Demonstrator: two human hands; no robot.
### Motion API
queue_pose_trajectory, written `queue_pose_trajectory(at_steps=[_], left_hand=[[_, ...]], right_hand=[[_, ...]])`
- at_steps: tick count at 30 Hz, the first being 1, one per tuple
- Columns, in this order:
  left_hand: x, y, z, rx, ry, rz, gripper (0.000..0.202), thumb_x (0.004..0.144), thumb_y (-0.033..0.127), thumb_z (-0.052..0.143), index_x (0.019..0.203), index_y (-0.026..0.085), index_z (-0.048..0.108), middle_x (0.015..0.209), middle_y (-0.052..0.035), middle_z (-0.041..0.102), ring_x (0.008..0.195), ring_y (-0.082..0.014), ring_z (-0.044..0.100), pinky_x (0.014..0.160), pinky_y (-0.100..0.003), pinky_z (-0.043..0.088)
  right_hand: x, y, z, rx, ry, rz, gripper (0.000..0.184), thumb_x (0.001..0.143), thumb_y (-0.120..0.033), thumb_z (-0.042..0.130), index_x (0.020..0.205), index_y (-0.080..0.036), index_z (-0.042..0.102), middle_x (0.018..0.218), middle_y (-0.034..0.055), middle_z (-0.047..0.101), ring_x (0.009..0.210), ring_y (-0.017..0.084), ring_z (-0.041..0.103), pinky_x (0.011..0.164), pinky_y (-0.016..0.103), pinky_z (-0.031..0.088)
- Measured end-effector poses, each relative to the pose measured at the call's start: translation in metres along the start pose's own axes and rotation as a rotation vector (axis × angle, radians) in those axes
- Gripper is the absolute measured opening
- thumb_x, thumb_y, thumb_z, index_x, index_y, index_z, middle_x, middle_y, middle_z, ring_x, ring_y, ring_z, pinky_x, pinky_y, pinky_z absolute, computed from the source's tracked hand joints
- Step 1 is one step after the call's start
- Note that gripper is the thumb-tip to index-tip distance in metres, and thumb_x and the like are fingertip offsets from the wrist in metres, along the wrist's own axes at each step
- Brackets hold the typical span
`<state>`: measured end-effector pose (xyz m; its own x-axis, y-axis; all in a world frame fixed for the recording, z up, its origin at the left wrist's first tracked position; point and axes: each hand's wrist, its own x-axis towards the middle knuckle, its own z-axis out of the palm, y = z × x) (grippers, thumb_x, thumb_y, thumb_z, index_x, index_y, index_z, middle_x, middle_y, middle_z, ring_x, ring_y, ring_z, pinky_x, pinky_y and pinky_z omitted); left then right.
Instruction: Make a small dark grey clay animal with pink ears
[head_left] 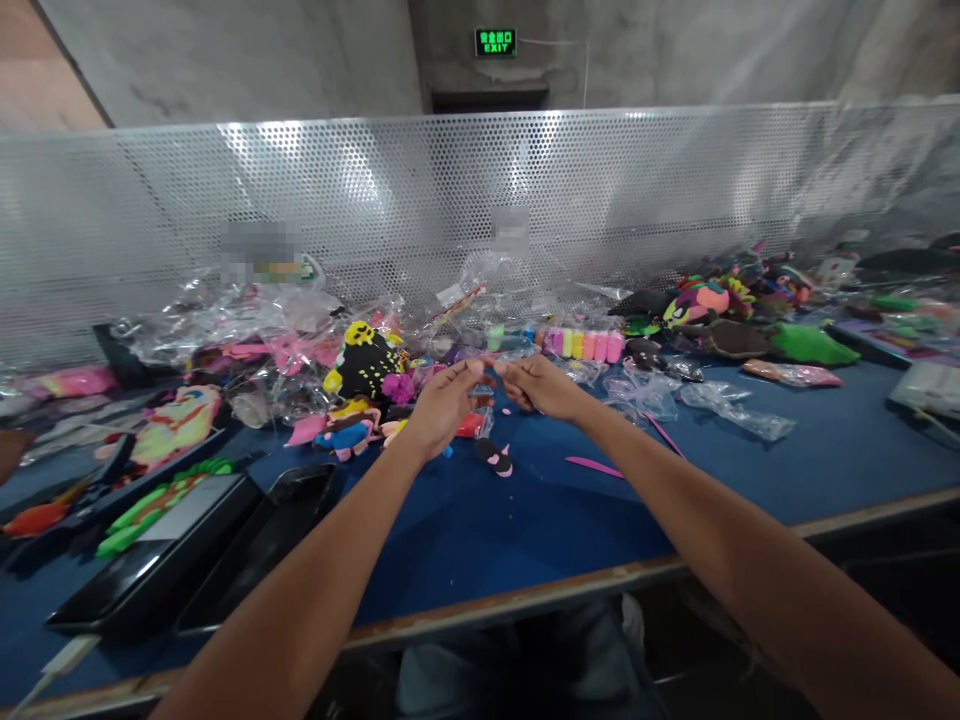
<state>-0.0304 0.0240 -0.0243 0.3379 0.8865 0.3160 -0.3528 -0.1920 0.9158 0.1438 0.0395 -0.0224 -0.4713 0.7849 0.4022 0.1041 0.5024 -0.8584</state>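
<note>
My left hand (441, 408) and my right hand (546, 387) meet above the blue table, thumbs and fingertips pinched close together. Whatever lies between the fingertips is too small or too hidden to make out. Just below them on the table is a small pink bit of clay (506, 411). Nearer to me lies a small black clay figure (495, 457) with pink parts. A red packet (471, 425) sits beside my left hand. To the right, below my right forearm, a pink modelling tool (594, 467) lies flat, and a second thin pink stick (664, 435) lies farther right.
Clay figures, among them a black one with yellow dots (369, 362), crowd the left. Clay sticks in many colours (583, 344) stand behind my hands. Clear plastic wrappers (739, 408) lie right. Black trays (259, 545) occupy the left front. A perforated metal panel (637, 190) bounds the back.
</note>
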Motion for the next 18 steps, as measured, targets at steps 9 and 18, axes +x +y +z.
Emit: queue_pose_trajectory(at_steps=[9, 18], left_hand=[[-0.0011, 0.0002, 0.0004, -0.094, 0.010, -0.002, 0.031, 0.070, 0.040, 0.082, 0.088, 0.017, 0.071, 0.088, -0.0044, 0.068, 0.080, -0.0147, 0.062, 0.066, -0.026, 0.050], [-0.0012, -0.0070, -0.0009, 0.091, -0.025, 0.034, 0.031, 0.076, 0.046, 0.076, 0.083, 0.017, 0.068, 0.080, -0.0026, 0.064, 0.078, -0.0144, 0.060, 0.068, -0.025, 0.048]], right_hand=[[-0.0010, -0.0011, 0.0058, 0.289, -0.012, 0.066, 0.058, 0.084, -0.065, 0.059, 0.054, -0.020, 0.040, 0.046, -0.0073, 0.039, 0.038, 0.005, 0.035, 0.041, 0.021, 0.031], [-0.0021, -0.0047, 0.0092, 0.191, -0.030, 0.036, 0.063, 0.081, -0.073, 0.055, 0.050, -0.020, 0.039, 0.043, -0.0073, 0.038, 0.037, 0.006, 0.036, 0.041, 0.022, 0.029]])
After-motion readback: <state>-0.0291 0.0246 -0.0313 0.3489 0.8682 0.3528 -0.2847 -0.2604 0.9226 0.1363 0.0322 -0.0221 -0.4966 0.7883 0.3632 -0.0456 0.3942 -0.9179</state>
